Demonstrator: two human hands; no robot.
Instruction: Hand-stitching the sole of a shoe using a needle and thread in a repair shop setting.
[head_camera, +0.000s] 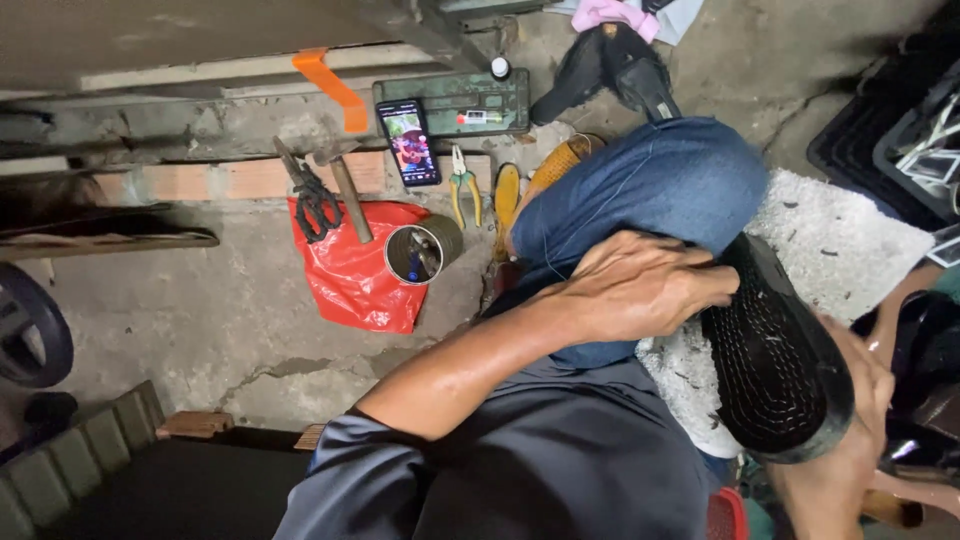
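Two hands grip one black shoe sole (775, 365): left hand (640, 285), right hand (850, 420).

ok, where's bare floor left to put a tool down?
Bare concrete floor lies left of and below the red bag, down to the wooden edge. It is crowded along the brick ledge: shears, hammer, phone, pliers, plus the tin can. Both hands hold the black shoe.
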